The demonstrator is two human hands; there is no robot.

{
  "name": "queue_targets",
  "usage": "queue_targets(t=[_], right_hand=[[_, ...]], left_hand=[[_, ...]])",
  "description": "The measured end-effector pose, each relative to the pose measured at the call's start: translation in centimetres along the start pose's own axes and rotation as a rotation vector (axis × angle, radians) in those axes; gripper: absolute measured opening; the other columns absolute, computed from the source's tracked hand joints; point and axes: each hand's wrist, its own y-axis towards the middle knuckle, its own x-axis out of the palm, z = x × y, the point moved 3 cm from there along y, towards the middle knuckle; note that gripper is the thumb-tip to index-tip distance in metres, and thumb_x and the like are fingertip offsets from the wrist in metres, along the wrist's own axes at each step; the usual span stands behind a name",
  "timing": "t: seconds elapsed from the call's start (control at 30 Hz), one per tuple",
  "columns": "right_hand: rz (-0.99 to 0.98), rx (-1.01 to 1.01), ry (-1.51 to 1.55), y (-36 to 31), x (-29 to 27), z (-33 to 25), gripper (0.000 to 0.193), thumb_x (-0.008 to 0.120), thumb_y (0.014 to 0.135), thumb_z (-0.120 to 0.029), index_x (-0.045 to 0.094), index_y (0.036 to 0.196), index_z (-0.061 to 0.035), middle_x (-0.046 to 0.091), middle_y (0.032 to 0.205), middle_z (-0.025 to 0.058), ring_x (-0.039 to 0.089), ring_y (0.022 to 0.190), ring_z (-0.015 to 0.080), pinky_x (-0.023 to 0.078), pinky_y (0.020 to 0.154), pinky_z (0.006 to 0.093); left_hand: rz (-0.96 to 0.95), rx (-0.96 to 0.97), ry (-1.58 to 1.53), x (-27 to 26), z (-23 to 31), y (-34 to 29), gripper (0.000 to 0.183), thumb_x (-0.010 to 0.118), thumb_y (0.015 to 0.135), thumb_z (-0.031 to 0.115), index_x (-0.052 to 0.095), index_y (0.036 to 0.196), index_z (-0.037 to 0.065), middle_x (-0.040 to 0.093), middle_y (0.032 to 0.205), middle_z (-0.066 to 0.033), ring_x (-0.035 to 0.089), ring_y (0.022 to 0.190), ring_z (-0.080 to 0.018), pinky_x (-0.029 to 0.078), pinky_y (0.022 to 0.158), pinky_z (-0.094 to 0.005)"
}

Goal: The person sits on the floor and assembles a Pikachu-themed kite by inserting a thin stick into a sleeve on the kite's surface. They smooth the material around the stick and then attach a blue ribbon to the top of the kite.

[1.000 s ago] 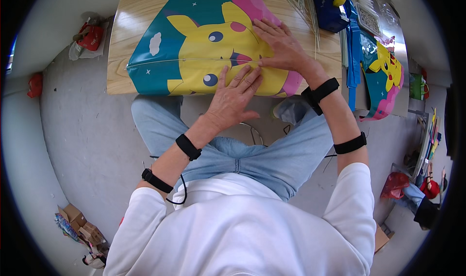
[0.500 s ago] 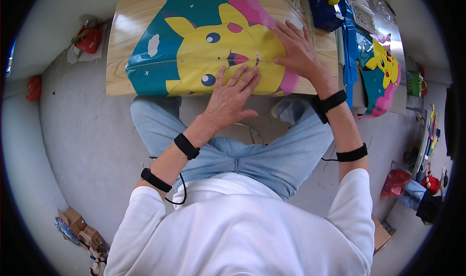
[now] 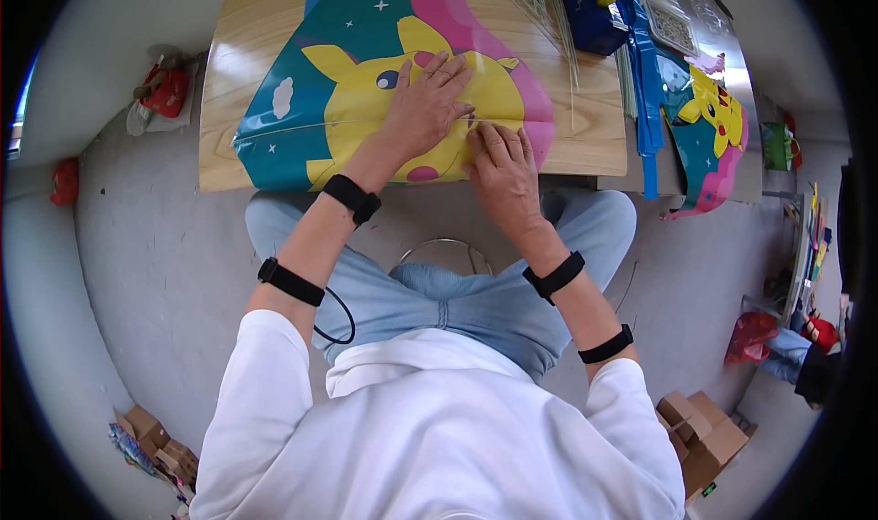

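Note:
A kite sheet (image 3: 302, 85) with a yellow cartoon character on teal, edged in pink, lies on the wooden table in front of me. A thin straight line, a seam or a slim rod, crosses it from left to right. My left hand (image 3: 425, 108) rests flat on the yellow part, fingers stretched away from me. Close by on the right, my right hand (image 3: 505, 177) touches the sheet near that line. Its fingers are slightly bent and side by side, with the thumb apart. Nothing shows in either hand.
Thin pale rods (image 3: 540, 12) lie at the table's far right, by a dark blue box (image 3: 590, 12) and blue strips (image 3: 649, 108). Another printed kite sheet (image 3: 704, 127) hangs over the right-hand surface. Cardboard boxes (image 3: 709, 438) stand on the floor behind my right side.
My left hand has slid away from me over the sheet. My right hand has come from the sheet's far right edge toward me and leftward. The sheet has shifted slightly left.

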Motion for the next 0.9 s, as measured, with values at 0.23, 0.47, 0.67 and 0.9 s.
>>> queue_targets(t=[0.23,0.47,0.67,0.9], right_hand=[[0.023,0.004,0.035,-0.7,0.0,0.1,0.053,0.074,0.080,-0.018,0.062,0.129,-0.0009,0.056,0.137,0.0124,0.051,0.130,0.0293,0.040,0.110,0.0539],[0.225,0.138,0.188,1.1,-3.2,3.1,0.027,0.069,0.080,-0.005,0.070,0.107,-0.0031,0.065,0.108,0.0145,0.062,0.105,0.0339,0.051,0.090,0.0440],[0.104,0.318,0.339,5.4,-0.9,7.6,0.023,0.066,0.079,-0.002,0.069,0.101,-0.0078,0.066,0.096,0.0128,0.066,0.083,0.0352,0.053,0.074,0.0437],[0.068,0.402,0.390,5.6,0.3,8.3,0.022,0.062,0.078,-0.003,0.068,0.097,-0.0107,0.067,0.092,0.0083,0.067,0.082,0.0300,0.052,0.071,0.0410]], left_hand=[[-0.017,-0.089,0.005,1.3,-1.1,1.3,0.067,0.061,0.096,0.042,0.039,0.155,0.020,0.032,0.164,-0.0011,0.024,0.152,-0.0243,0.016,0.120,-0.0644],[0.161,0.003,-0.294,-1.7,0.2,1.5,0.034,0.073,0.080,0.014,0.069,0.114,0.011,0.065,0.121,-0.0094,0.055,0.121,-0.0296,0.040,0.105,-0.0469],[0.074,0.057,-0.334,-0.7,3.3,2.3,0.011,0.073,0.075,0.008,0.069,0.085,0.008,0.062,0.089,-0.0063,0.058,0.093,-0.0276,0.044,0.081,-0.0424],[0.029,0.048,-0.369,0.8,2.9,3.0,0.008,0.070,0.074,0.006,0.065,0.080,0.007,0.063,0.080,-0.0091,0.060,0.083,-0.0311,0.045,0.074,-0.0441]])
